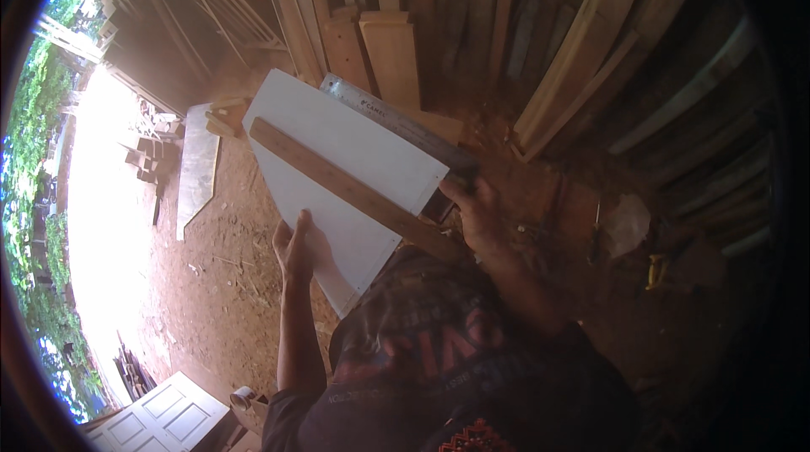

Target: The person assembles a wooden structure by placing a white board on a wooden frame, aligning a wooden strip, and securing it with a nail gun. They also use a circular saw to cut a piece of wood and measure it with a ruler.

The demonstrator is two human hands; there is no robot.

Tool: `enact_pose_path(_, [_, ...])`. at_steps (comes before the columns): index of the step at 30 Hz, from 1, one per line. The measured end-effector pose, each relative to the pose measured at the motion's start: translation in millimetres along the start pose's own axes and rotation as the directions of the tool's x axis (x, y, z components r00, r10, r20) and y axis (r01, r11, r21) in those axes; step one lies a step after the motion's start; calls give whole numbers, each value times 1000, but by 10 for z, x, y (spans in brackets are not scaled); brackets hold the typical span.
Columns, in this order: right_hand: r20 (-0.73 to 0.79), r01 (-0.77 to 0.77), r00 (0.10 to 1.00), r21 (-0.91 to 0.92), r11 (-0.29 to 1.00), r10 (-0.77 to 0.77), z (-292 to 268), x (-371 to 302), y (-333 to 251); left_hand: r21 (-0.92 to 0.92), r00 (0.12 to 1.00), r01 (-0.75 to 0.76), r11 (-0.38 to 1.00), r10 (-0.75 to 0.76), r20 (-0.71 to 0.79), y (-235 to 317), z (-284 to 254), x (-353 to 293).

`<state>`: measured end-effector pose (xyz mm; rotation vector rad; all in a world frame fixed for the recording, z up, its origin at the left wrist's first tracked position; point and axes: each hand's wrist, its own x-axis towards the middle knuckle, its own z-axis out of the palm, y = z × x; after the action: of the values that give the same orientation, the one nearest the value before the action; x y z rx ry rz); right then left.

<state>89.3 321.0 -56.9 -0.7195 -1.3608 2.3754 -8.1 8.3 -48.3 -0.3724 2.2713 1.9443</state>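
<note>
A white panel (363, 148) with an angled outline is held tilted in front of my body. Across its face runs a brown wooden strip (329, 178), its near end reaching past the panel toward my shirt. My left hand (293, 248) is closed on the panel's left edge, thumb on the white face. At the near right corner my right hand (474, 212) is closed on the panel, its fingers partly hidden underneath. A long grey metal blade-like piece (380, 110) shows along the panel's far edge. Its dark end lies near my right hand; whether I grip it too, I cannot tell.
Several long planks (582, 39) lean upright at the far side. An angled pale board (198, 169) lies on the dusty ground (228, 283) to the left. A white panelled door (164, 414) is at lower left. A yellow-handled tool (654, 271) and clear plastic (626, 224) lie right.
</note>
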Motion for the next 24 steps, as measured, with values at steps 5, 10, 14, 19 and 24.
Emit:
enact_pose_path(5, [-36,-32,999,-82,996,29,-16,38,29,-55,999,39,998,-38,11,-113,-24,2])
enact_pose_path(10, [24,-77,997,14,997,76,-69,75,85,-60,999,53,997,-52,15,-180,-27,-39])
enact_pose_path(14, [47,-36,998,7,999,36,-73,110,149,-31,999,48,998,-48,-6,-166,-56,-61])
enact_pose_path(19, [80,-50,995,-17,999,51,-38,117,93,3,998,24,1000,-24,-62,-140,-81,-88])
enact_pose_path(24, [67,-102,992,-100,990,109,39,86,36,-100,996,-33,994,25,-86,-143,-131,-56])
